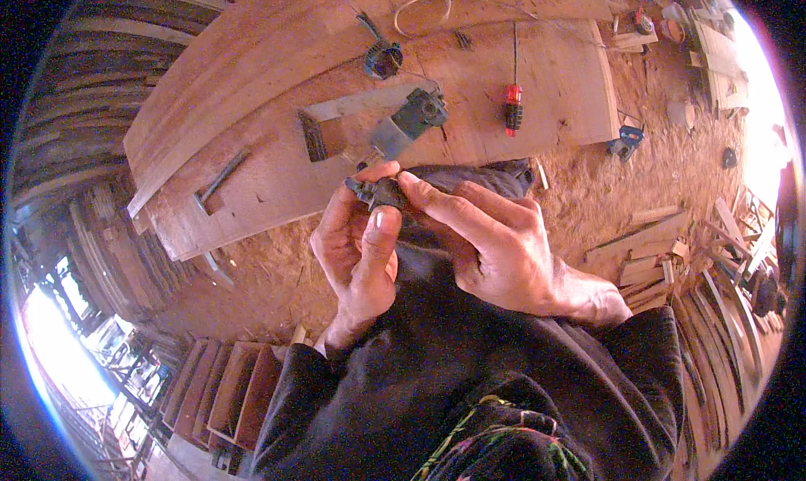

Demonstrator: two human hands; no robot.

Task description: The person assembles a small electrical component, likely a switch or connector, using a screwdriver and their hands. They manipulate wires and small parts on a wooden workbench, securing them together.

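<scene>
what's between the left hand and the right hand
A small dark part, held by the left hand, with the right hand at its right, in the head view.

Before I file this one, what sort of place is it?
Probably a woodworking shop: stacked planks, scattered wood offcuts, and a red-and-black screwdriver lying on a broad wooden board.

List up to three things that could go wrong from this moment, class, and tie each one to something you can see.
1. The small dark part is pinched between the thumb and fingers of the left hand, with the right hand working against it; that grip might slip and drop it.
2. The red and black screwdriver lies with its handle toward the near edge of the wooden board, so a bump could knock it off.
</scene>
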